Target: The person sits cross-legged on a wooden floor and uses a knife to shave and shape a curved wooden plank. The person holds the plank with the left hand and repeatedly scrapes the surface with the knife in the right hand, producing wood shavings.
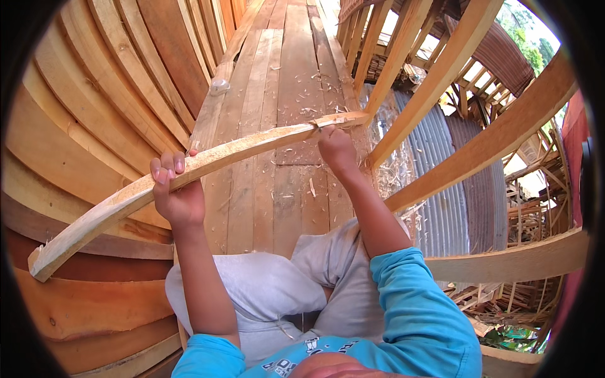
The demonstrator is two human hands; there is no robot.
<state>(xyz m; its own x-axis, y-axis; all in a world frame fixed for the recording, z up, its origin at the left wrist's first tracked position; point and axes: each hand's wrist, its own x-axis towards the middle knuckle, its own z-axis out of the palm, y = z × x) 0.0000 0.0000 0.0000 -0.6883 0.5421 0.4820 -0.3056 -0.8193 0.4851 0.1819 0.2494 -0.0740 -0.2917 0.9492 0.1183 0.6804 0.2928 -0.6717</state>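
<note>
A long curved wooden strip (252, 146) runs from the lower left up to the centre right, across the plank floor. My left hand (176, 189) is shut around it near its middle, fingers curled over the top edge. My right hand (337, 148) grips something small against the strip near its far end; the tool itself is hidden by the fingers. Wood shavings lie around that end.
I sit on a plank floor (283, 75) strewn with shavings. Curved hull planks (94, 94) rise at the left. Bare wooden ribs (441, 69) stand at the right, with corrugated metal sheets (441, 164) and stacked timber beyond. A small pale object (219, 86) lies on the planks.
</note>
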